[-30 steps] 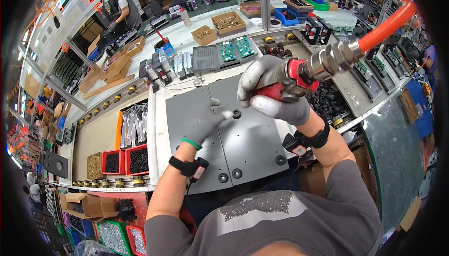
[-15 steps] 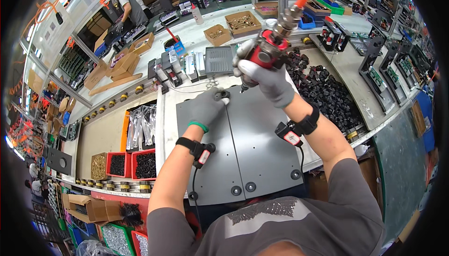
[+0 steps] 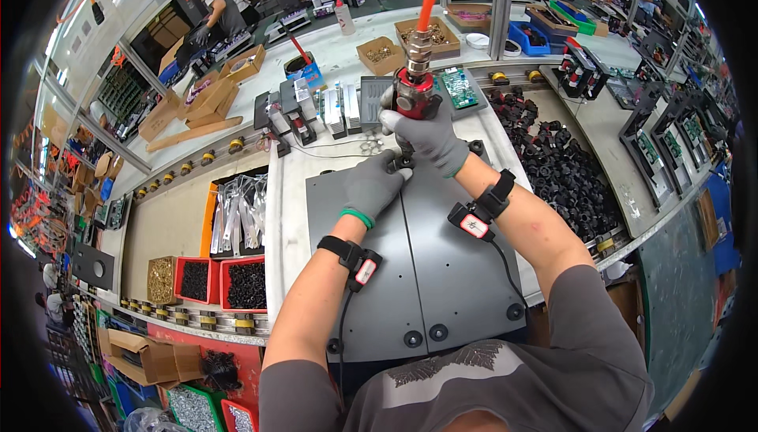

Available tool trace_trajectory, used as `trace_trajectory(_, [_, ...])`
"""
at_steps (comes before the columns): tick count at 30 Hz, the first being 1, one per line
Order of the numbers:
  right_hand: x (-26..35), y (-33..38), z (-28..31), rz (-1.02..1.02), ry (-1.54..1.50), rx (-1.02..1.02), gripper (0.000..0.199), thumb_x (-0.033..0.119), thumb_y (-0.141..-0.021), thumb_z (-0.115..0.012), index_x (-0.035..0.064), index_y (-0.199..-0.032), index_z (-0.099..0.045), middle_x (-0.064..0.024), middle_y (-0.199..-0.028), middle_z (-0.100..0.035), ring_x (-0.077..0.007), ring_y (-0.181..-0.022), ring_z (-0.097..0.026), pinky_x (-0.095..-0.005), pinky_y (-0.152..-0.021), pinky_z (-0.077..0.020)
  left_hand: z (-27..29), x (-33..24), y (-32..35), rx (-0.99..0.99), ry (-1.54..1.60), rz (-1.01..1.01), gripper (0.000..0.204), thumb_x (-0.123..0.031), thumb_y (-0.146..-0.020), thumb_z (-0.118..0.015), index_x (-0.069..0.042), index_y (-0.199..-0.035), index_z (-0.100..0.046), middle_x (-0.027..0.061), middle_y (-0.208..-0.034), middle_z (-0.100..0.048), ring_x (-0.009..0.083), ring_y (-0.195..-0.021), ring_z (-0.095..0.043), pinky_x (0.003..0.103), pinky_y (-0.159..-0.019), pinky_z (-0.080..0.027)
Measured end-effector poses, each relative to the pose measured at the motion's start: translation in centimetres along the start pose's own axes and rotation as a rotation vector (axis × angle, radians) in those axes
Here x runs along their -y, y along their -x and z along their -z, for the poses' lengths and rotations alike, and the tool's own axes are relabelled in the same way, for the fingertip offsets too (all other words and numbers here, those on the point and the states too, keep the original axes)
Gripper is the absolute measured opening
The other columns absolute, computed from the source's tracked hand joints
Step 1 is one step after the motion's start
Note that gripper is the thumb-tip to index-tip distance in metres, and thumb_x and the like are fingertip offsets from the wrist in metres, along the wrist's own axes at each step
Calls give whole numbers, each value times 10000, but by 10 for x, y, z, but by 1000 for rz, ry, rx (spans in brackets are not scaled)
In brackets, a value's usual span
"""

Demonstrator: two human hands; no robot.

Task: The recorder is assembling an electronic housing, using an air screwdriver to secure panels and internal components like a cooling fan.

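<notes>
Steadying left hand, grey-gloved (image 3: 377,185): pinched round black foot (image 3: 404,162) at far edge of two smooth grey panels (image 3: 458,294).
Right hand, also gloved (image 3: 430,138): gripped red-and-black air driver (image 3: 412,100) above foot.
Fastening step: seemed under way; called for straight alignment.
Heaped black parts (image 3: 564,167): lay rightward.
Contact view: partly blocked by both hands.

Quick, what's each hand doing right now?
Left hand: closed, fingertips holding a black round part on the grey panels.
Right hand: closed, holding the red-and-black driver.
</notes>
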State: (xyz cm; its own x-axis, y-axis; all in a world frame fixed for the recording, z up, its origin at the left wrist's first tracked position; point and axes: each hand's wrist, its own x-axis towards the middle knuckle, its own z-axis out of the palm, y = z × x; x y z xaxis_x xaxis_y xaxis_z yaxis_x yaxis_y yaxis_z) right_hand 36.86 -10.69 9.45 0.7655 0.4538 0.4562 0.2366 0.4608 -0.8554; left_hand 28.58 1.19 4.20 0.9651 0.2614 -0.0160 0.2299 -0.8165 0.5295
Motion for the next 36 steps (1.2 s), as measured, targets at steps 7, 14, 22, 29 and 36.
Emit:
trace_trajectory(7, [-19,-9,2,-45,135,49,211,98,-775,-765,36,-961,-686,-18,-850,-686,-92,-762,-625,-280,-718,-531,1,-1,-1,30,-5,27,412,-404,-847,-701,-215,-1213,-695,75,-1007,-750,272,-956,-707,398,-823,-537])
trace_trajectory(14, [14,-3,-13,-1,75,102,192,42,-773,-744,39,-944,-656,11,-857,-650,-80,-789,-599,-280,-732,-518,6,7,-4,62,-13,-47,485,-404,-859,-693,-164,-1277,-646,70,-949,-731,245,-864,-701,375,-772,-537])
trace_trajectory(22, [134,52,-16,67,-167,163,236,67,-808,-615,45,-1039,-575,-103,-918,-636,-184,-768,-645,-291,-654,-530,54,14,55,433,1504,186,294,-148,-1000,-528,-51,-1277,-534,65,-1005,-608,58,-706,-527,176,-514,-409])
trace_trajectory(29, [159,99,-32,66,-160,250,277,64,-796,-643,42,-1055,-546,-114,-926,-629,-189,-798,-642,-333,-699,-551,39,-14,121,459,1653,61,272,-222,-1044,-519,-23,-1229,-539,63,-971,-563,47,-654,-435,156,-470,-345])
trace_trajectory(36, [165,119,-33,144,-150,280,269,54,-809,-645,48,-1054,-533,-120,-949,-628,-193,-844,-646,-336,-728,-559,22,-18,142,379,1829,115,261,-312,-992,-639,-94,-1105,-549,21,-911,-519,28,-634,-405,138,-439,-318])
